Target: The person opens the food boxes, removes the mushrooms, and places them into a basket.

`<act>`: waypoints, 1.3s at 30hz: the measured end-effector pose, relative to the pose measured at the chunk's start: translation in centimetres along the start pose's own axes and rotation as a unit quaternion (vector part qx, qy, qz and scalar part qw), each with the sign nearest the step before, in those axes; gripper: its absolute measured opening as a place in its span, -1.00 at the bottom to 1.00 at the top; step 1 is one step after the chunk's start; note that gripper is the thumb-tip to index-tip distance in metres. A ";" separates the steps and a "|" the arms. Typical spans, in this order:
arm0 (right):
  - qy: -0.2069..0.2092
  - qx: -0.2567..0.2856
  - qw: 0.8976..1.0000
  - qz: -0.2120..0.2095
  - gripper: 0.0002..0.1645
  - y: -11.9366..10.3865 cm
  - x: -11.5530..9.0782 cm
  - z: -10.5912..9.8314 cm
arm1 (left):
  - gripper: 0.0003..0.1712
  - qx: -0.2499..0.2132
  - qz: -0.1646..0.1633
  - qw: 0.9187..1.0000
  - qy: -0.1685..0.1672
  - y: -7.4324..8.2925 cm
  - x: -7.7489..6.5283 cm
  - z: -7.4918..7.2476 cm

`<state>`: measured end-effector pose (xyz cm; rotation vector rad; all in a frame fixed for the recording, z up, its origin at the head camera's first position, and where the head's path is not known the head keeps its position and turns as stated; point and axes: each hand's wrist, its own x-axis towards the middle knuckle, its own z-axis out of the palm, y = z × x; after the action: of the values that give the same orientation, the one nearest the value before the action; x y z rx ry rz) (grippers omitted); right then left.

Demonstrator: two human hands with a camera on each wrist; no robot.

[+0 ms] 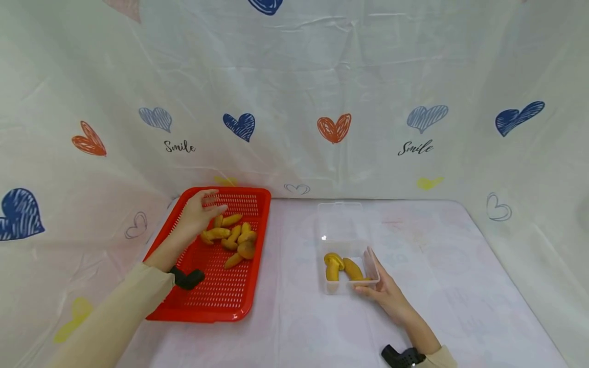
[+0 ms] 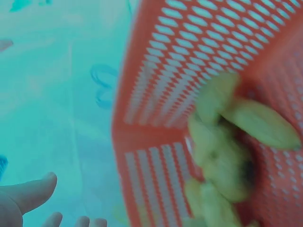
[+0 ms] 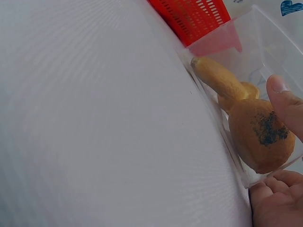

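My left hand (image 1: 197,213) is over the far left part of a red plastic basket (image 1: 209,297), its fingers loosely extended and nothing between them. Several yellow-brown mushrooms (image 1: 246,249) lie in the basket, just right of that hand. In the left wrist view the thumb (image 2: 35,193) and fingertips show outside the basket's wall, apart from the mushrooms (image 2: 262,123). At the right, my right hand (image 1: 391,296) grips the near right corner of a clear plastic box (image 1: 332,288). Inside the box are mushrooms (image 1: 332,266); one cap (image 3: 260,135) bears dark specks.
The box's clear lid (image 1: 340,220) is hinged back flat behind it. A white cloth covers the table (image 1: 294,327), and a heart-printed sheet (image 1: 285,76) hangs behind. Basket and box stand apart, with a strip of tabletop between them.
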<state>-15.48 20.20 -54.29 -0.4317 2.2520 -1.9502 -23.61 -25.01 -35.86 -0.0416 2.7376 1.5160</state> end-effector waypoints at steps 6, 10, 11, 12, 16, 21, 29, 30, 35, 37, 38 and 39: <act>0.000 0.002 1.000 -0.003 0.25 0.0 0.0 -0.1 | -0.35 -0.007 0.033 0.999 -0.032 2.7 0.7 2.5; 0.002 0.003 1.000 0.002 0.24 0.0 0.0 -0.1 | -0.37 0.002 0.053 0.997 -0.054 4.3 0.9 4.2; 0.002 0.003 1.000 0.002 0.24 0.0 0.0 -0.1 | -0.38 0.005 0.057 0.997 -0.058 4.7 0.9 4.6; 0.004 0.001 1.000 0.002 0.24 -0.1 0.0 -0.1 | -0.37 0.009 0.060 0.996 -0.061 5.0 1.0 5.0; 0.001 0.004 1.000 -0.003 0.25 0.0 0.0 -0.1 | -0.38 0.007 0.080 0.994 -0.073 6.1 1.4 6.5; -0.001 0.009 1.000 -0.010 0.24 0.0 0.1 -0.2 | -0.38 -0.014 0.106 0.989 -0.104 7.0 1.9 8.3; -0.009 0.017 1.000 -0.016 0.24 0.3 0.1 -0.3 | -0.40 -0.049 0.116 0.981 -0.146 8.4 1.9 11.7; -0.009 0.017 1.000 -0.016 0.24 0.3 0.1 -0.3 | -0.41 -0.052 0.121 0.980 -0.152 8.5 1.8 12.1; -0.009 0.019 1.000 -0.017 0.24 0.3 0.1 -0.3 | -0.43 -0.058 0.151 0.968 -0.190 8.8 1.9 14.2; -0.008 0.017 1.000 -0.015 0.24 0.2 0.1 -0.3 | -0.43 -0.059 0.163 0.962 -0.213 8.8 2.0 15.0; -0.007 0.014 1.000 -0.013 0.24 0.2 0.1 -0.3 | -0.42 -0.061 0.170 0.957 -0.225 8.8 2.1 15.4; -0.005 0.011 1.000 -0.010 0.24 0.2 0.1 -0.3 | -0.42 -0.061 0.177 0.953 -0.238 8.7 2.1 15.8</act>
<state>-15.65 20.46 -54.41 -0.4621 2.2268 -1.9749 -26.03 -7.02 -36.88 0.7487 2.3415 1.5117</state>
